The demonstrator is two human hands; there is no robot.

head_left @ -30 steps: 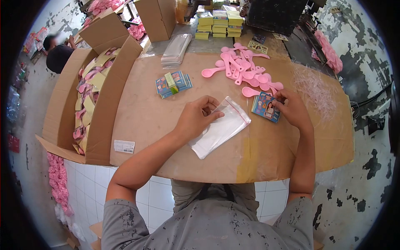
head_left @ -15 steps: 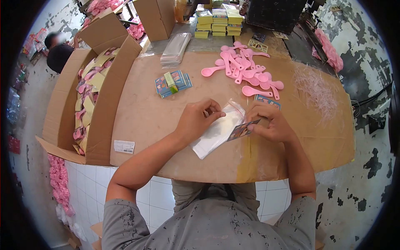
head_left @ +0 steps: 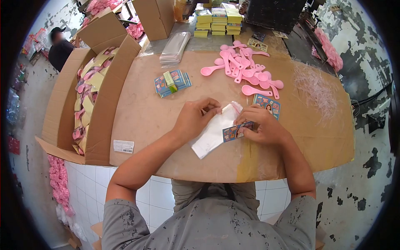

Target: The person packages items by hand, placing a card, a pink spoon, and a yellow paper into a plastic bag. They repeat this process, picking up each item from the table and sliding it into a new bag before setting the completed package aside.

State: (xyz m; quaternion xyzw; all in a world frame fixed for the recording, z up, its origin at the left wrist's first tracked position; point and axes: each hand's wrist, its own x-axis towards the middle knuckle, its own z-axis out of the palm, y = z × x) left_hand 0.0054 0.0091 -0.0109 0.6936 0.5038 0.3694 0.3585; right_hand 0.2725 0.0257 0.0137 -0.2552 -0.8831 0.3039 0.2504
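My left hand (head_left: 202, 114) pinches the upper edge of the clear plastic bags (head_left: 214, 133), which lie slanted on the cardboard-covered table. In my right hand (head_left: 260, 125) is a blue printed card (head_left: 231, 132), held between thumb and fingers over the right side of the bags. Just beyond that hand lies a stack of blue cards (head_left: 270, 105), partly hidden by it. A heap of pink spoons (head_left: 250, 71) spreads behind the stack. Further left sits a bundle of blue cards (head_left: 171, 82) with a green and yellow band.
An open carton (head_left: 106, 100) of packed pink spoons and cards stands at the left. Clear bags (head_left: 175, 48) and yellow-edged card stacks (head_left: 218, 21) are at the back. Thin plastic strands (head_left: 316, 91) lie right. Another person (head_left: 60, 50) is at the far left.
My right hand has moved left from the card stack to the bags, carrying one card. My left hand stays at the bags' upper edge. The other person has shifted slightly.
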